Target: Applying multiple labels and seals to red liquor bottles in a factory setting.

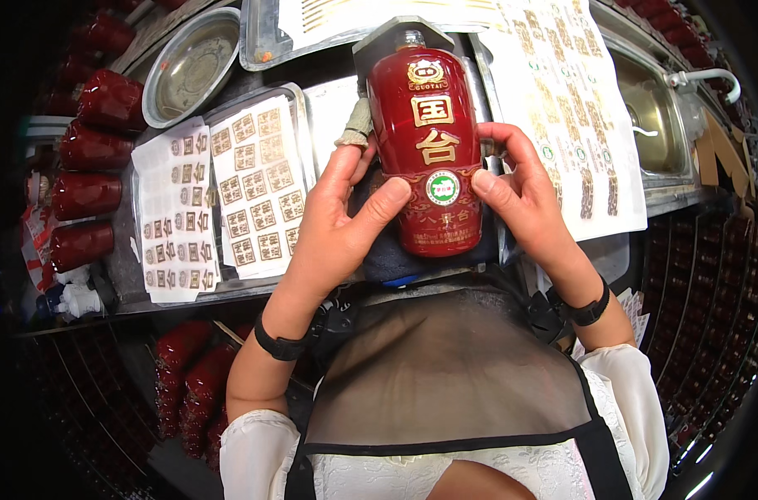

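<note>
A glossy dark red bottle (387, 125) with raised gold characters and a round green-and-white sticker (443, 188) lies tilted, its neck pointing away from me. My left hand (341, 221) is closed on its left side, thumb pressed beside the sticker. One left fingertip wears a greyish cloth cover (355, 125). From the other side my right hand (525, 196) grips the bottle, thumb at the sticker's right edge and fingers behind. Under the bottle's neck shows a grey angular rest (375, 46). Dark blue cloth (395, 273) lies beneath the base.
Sheets of gold-brown stickers (258, 192) lie on a metal tray at left. Another sticker sheet (562, 108) hangs over the right side, near a sink (645, 108) with a tap. A metal bowl (191, 71) stands far left. Red bottles (87, 196) line the left edge.
</note>
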`<action>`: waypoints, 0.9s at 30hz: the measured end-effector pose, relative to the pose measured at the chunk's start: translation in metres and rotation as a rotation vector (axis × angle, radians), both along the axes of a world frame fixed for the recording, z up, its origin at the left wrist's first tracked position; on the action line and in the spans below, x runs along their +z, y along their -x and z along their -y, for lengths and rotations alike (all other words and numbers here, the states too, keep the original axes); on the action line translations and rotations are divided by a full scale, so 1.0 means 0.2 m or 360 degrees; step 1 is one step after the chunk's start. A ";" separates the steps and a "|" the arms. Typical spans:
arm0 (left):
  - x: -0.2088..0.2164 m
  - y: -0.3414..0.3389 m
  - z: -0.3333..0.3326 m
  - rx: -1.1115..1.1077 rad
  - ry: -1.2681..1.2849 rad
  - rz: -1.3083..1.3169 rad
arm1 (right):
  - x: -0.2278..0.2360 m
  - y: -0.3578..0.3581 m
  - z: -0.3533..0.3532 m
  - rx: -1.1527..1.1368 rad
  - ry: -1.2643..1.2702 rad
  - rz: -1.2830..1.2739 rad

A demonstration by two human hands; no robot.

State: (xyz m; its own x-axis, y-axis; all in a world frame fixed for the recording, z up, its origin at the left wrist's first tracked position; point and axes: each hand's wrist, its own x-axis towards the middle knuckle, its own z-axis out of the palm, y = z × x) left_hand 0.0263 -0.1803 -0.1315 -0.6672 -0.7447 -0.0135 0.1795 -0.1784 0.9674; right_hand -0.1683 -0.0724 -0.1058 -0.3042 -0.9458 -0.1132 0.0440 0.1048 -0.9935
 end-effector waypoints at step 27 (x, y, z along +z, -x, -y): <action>-0.01 0.01 -0.01 0.0032 0.0169 0.0098 | -0.02 0.01 0.01 0.0040 0.0001 -0.0046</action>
State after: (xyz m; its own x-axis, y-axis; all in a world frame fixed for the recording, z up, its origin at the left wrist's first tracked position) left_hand 0.0243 -0.1777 -0.1325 -0.6523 -0.7576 0.0254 0.1215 -0.0715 0.9900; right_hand -0.1711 -0.0753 -0.1099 -0.2836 -0.9533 -0.1039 0.0124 0.1047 -0.9944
